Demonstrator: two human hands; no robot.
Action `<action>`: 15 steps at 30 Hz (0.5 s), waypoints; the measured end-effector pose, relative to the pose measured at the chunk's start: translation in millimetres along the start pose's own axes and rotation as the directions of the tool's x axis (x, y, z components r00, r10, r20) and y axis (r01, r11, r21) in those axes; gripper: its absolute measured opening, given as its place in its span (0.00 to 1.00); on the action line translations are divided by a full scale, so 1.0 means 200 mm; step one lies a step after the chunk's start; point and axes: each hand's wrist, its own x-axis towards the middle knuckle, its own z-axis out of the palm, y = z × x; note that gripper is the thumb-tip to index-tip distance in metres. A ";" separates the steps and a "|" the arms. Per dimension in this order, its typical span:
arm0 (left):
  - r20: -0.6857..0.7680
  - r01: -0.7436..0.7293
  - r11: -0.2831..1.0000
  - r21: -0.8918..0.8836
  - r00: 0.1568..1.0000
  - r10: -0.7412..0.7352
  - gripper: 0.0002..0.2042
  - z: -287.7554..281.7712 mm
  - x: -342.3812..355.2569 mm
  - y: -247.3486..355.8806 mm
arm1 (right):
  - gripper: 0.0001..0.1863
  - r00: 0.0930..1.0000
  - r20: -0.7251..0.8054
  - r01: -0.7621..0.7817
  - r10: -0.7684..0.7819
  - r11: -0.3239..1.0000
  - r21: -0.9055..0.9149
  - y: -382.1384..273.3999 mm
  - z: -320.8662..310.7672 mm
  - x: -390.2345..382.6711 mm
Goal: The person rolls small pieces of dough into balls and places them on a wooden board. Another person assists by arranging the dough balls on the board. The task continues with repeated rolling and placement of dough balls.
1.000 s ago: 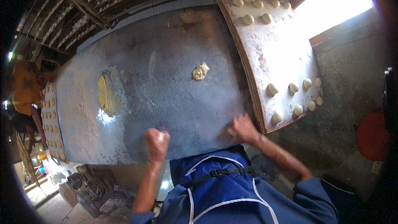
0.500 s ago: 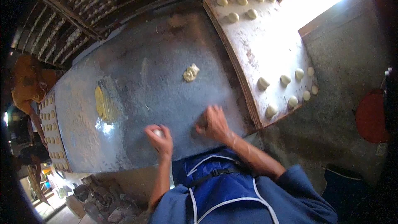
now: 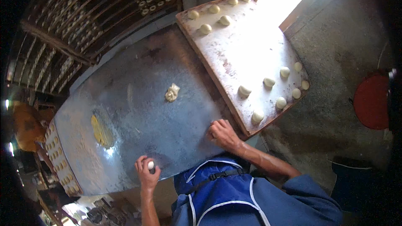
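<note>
My left grip (image 3: 146,171) closed on dough ball (image 3: 150,165), moved toward counter (image 3: 138,100) edge; right grip (image 3: 223,134), flat and open, shifted left off board (image 3: 247,50)

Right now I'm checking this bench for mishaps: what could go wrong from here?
1. The board juts past the table corner; the right hand beside it could nudge it, and the dough balls along its near edge might roll off.
2. The left hand cups a dough piece close to the table's near edge, so it may drop.
</note>
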 end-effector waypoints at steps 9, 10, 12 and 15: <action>0.080 -0.405 0.808 -0.427 0.874 0.480 0.20 -0.03 1.03 0.70 | 0.20 0.987 0.153 -0.098 0.042 0.922 0.376 0.08 -0.46 0.06; -0.083 -0.489 0.749 -0.448 0.857 0.509 0.24 0.03 1.22 0.84 | 0.21 0.994 0.014 -0.105 0.109 0.902 0.420 0.08 -0.61 0.14; -0.301 -0.523 0.691 -0.500 0.852 0.427 0.31 0.18 1.53 1.04 | 0.25 0.928 -0.284 -0.073 0.240 0.866 0.495 0.07 -0.85 0.33; -0.128 -0.315 0.644 -0.698 0.939 0.320 0.43 0.50 1.95 1.27 | 0.32 0.608 -0.767 0.222 0.204 0.884 0.411 0.28 -0.90 0.52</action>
